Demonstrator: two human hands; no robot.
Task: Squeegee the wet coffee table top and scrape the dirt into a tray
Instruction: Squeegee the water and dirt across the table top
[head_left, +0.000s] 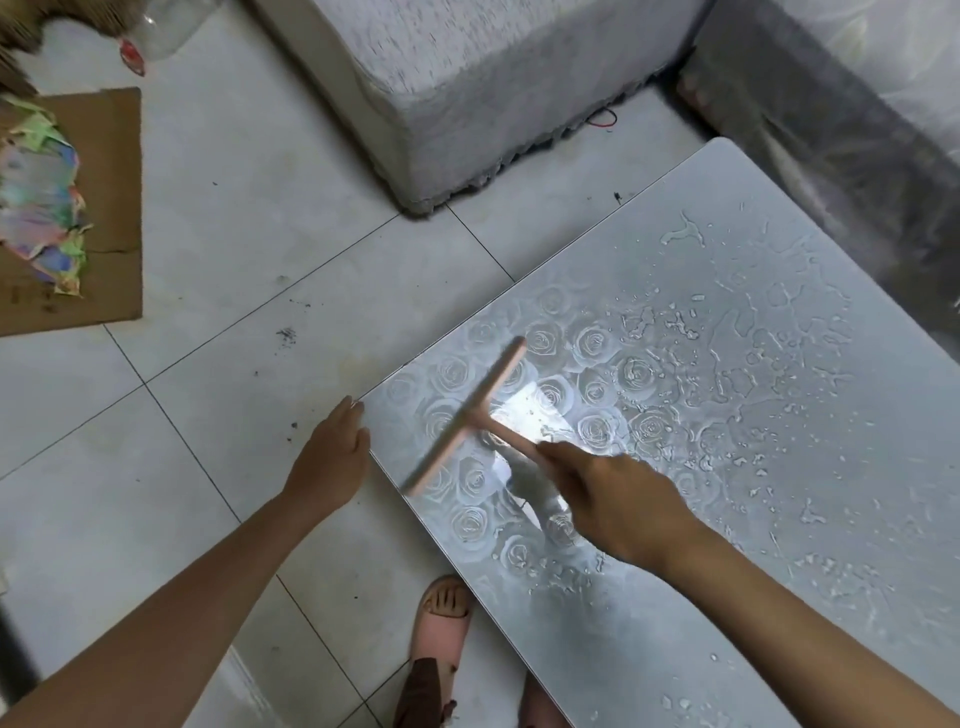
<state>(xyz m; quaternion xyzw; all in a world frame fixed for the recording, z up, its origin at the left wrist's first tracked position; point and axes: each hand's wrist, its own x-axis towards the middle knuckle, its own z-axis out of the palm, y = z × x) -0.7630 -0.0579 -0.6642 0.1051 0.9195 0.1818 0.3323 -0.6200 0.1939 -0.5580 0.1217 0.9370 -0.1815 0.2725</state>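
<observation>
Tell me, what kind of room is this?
Probably a living room at home: a low coffee table with a rose pattern, what looks like a cloth-covered sofa beside it, and a foot in a pink slipper on the tiled floor.

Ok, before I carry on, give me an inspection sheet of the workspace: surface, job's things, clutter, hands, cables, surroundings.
Surface: coffee table top, rose pattern at its left end; water beads and streaks over much of the rest.
Job's things: pink squeegee, blade blurred over the table's left end; tray, nothing seen.
Clutter: cardboard sheet bearing coloured paper scraps, and a clear plastic bottle, all on the floor at far left.
Hands: right hand grips the squeegee handle; left hand, fingers relaxed, at the table's left edge.
Cables: thin red wire on the floor by the sofa.
Surroundings: tiled floor with dark dirt specks; grey-covered sofa; pink slipper beside the table.
</observation>
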